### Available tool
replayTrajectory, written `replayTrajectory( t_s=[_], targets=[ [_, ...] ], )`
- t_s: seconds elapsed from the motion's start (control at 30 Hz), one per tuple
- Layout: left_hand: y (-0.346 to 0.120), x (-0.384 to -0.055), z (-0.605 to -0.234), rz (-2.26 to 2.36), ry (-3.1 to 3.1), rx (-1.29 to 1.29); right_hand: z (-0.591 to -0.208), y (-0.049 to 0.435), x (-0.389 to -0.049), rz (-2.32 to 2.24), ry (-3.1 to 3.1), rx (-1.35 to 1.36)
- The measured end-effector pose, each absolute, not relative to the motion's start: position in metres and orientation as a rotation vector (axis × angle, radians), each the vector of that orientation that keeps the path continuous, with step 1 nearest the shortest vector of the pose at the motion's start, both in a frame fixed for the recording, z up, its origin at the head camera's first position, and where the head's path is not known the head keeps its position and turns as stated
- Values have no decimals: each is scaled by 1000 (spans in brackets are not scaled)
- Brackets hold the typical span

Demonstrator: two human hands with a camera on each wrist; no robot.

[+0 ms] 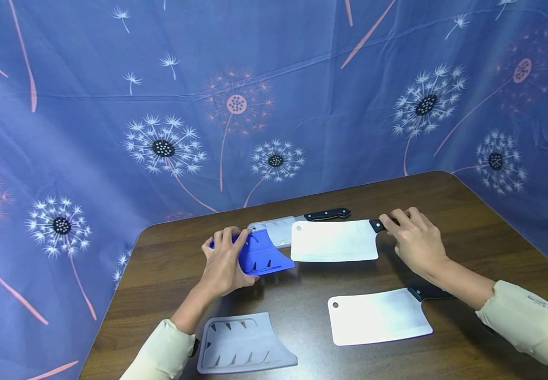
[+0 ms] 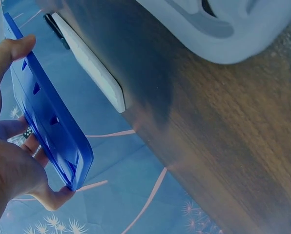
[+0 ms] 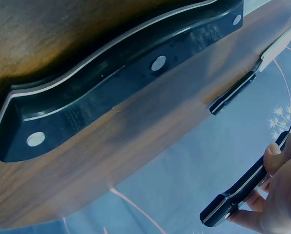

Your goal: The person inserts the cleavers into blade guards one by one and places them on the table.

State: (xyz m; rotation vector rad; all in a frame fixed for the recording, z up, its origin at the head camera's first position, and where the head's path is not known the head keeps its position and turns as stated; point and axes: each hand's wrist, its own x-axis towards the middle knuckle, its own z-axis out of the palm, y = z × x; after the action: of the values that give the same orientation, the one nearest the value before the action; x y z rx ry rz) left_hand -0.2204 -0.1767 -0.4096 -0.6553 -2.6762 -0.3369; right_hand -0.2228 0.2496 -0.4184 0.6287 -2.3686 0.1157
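My left hand [image 1: 226, 264] holds a blue plastic blade sheath [image 1: 260, 253] above the table, thumb on one edge and fingers on the opposite one. My right hand [image 1: 416, 240] grips a cleaver [image 1: 335, 241] by its black handle [image 3: 243, 187]. Its broad blade is raised and points left, the end right beside the sheath's wide mouth in the head view. Behind them lies another cleaver with a black handle [image 1: 328, 214], its blade inside a whitish sheath [image 1: 274, 227]. Nearer me, a bare cleaver [image 1: 378, 318] lies on the right and a pale grey sheath [image 1: 245, 343] on the left.
The brown wooden table [image 1: 160, 285] has rounded far corners. A blue cloth [image 1: 330, 105] with dandelion prints hangs behind it and around its sides. Close below the right wrist camera is the bare cleaver's riveted black handle [image 3: 121, 73].
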Motion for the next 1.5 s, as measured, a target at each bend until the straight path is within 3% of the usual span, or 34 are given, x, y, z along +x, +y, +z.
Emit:
replayTrajectory(
  t_s=[1.5],
  targets=[
    [-153, -211, -397, -362, -2662, -747, -404, 197, -223, -19, -2179, 802]
  ],
)
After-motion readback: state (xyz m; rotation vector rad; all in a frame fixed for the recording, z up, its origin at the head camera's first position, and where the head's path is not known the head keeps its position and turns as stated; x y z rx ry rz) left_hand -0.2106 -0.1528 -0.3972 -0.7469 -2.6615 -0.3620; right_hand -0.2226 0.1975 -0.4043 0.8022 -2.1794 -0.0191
